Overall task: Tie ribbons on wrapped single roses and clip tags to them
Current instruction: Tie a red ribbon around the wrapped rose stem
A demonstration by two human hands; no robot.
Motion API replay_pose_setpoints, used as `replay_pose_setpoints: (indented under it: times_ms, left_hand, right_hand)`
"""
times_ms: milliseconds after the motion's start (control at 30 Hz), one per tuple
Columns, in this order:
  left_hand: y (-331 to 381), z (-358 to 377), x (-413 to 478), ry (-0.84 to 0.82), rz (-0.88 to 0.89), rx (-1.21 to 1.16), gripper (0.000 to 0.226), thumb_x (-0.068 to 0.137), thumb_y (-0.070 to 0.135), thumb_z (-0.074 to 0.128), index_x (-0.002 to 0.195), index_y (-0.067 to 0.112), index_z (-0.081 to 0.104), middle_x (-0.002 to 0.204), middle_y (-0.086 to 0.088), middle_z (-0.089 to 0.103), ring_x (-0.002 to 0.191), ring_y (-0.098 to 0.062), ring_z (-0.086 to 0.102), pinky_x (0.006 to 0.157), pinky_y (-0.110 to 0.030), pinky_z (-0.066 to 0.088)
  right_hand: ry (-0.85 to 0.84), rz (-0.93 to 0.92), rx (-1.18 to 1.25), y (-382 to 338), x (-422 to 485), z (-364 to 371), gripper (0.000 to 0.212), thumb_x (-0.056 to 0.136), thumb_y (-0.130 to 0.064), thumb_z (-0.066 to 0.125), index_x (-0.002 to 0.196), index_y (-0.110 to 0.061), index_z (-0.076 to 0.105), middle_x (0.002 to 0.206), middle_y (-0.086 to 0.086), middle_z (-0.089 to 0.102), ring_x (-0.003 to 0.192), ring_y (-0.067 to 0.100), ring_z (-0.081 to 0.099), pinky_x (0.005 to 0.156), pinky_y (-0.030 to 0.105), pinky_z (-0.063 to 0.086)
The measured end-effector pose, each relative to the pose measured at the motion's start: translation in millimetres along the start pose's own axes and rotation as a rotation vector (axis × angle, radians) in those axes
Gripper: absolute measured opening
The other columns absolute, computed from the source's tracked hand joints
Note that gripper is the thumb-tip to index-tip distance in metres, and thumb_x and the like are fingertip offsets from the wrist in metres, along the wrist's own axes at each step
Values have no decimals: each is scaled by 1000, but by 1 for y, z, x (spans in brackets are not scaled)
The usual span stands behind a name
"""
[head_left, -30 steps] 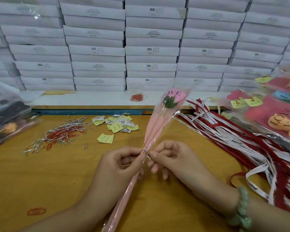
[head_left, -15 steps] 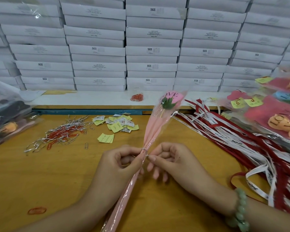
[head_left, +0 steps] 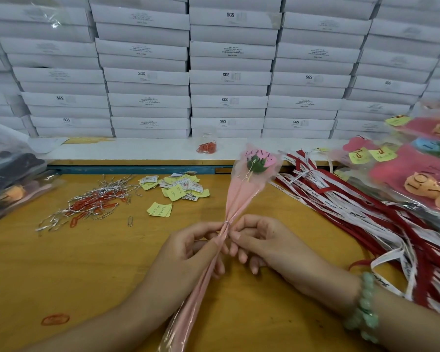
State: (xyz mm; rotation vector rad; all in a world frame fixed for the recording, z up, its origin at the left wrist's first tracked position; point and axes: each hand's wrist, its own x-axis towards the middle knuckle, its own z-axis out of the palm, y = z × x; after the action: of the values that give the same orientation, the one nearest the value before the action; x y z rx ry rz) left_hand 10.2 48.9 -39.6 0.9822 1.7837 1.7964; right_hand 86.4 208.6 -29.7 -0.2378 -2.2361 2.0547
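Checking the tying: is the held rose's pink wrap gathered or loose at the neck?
Gathered: a silver tie cinches the pink wrap between the left hand and right hand.

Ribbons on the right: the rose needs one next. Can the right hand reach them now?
Probably yes: only bare table lies between the right hand and the ribbons, but it must first release the wrapped rose.

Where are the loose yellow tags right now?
In the head view, the loose yellow tags lie on the table left of the wrapped rose, just right of the twist-tie heap.
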Motion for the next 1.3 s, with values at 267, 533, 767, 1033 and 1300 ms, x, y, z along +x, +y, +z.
replay_pose_setpoints:
  times_ms: [267,533,767,1033,1300]
  left_hand:
    - [-1,0,4,4,-80,-48,29,90,0,59,113,16,68,79,-4,67,58,-16,58,54,-22,49]
    - [-2,-2,5,1,-112,-32,29,91,4,59,116,18,65,85,-8,69,61,-15,60,57,-23,52]
    - [0,-1,5,12,-116,-41,28,91,5,60,113,20,67,84,-9,70,59,-14,60,55,-22,52]
    - [2,0,4,16,-114,-42,27,91,3,59,112,18,66,81,-4,70,58,-14,60,53,-21,51]
    - [3,1,4,17,-121,-60,28,91,0,58,113,16,66,80,-6,69,57,-14,59,52,-21,50]
  right_hand:
    - [11,71,-543,-22,6,-29,16,97,-14,56,92,-8,70,58,-6,65,43,0,51,39,13,38]
    - [678,-32,-1340,-24,14,-140,19,97,-18,47,106,-14,63,104,6,67,90,25,61,75,39,52]
    - [703,165,-1403,0,9,-187,22,95,-10,46,107,-7,63,103,15,67,85,30,61,77,42,54]
    - [700,241,-1375,3,11,-191,25,94,-9,45,82,0,66,78,16,65,69,29,59,60,34,48]
    - [824,13,-1286,-2,13,-185,21,94,-10,54,106,-6,70,111,15,66,85,30,62,68,34,45]
